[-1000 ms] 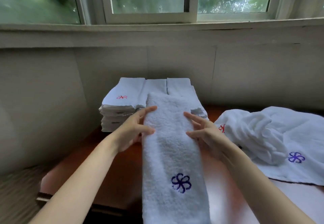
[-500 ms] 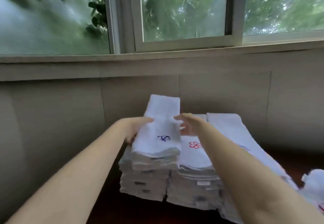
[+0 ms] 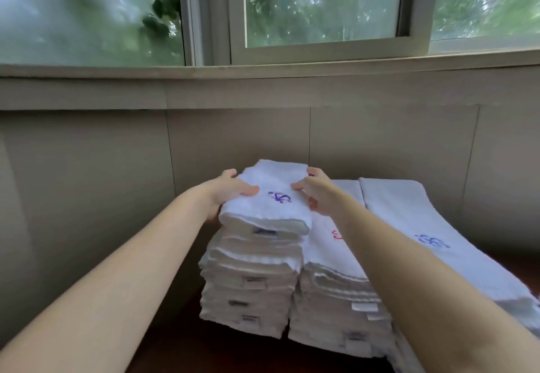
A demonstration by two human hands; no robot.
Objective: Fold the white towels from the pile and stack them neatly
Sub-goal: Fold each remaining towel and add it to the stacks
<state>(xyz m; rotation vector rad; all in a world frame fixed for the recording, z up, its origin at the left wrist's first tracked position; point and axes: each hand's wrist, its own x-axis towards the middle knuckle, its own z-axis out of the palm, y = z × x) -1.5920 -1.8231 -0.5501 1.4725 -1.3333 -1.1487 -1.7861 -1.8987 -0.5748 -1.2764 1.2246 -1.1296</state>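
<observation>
Three tall stacks of folded white towels [image 3: 251,279] stand side by side on the dark brown counter [image 3: 181,349], close to the wall. On top of the left stack lies a folded white towel with a blue flower [image 3: 271,200]. The left hand [image 3: 226,194] holds its left edge, thumb on top. The right hand [image 3: 314,191] holds its right edge, fingers [image 3: 314,172] curled round the far side.

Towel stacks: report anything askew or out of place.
Nothing stands out. The top towel sits squarely on the left stack, held by the left hand and right hand; the neighbouring stacks look even.
</observation>
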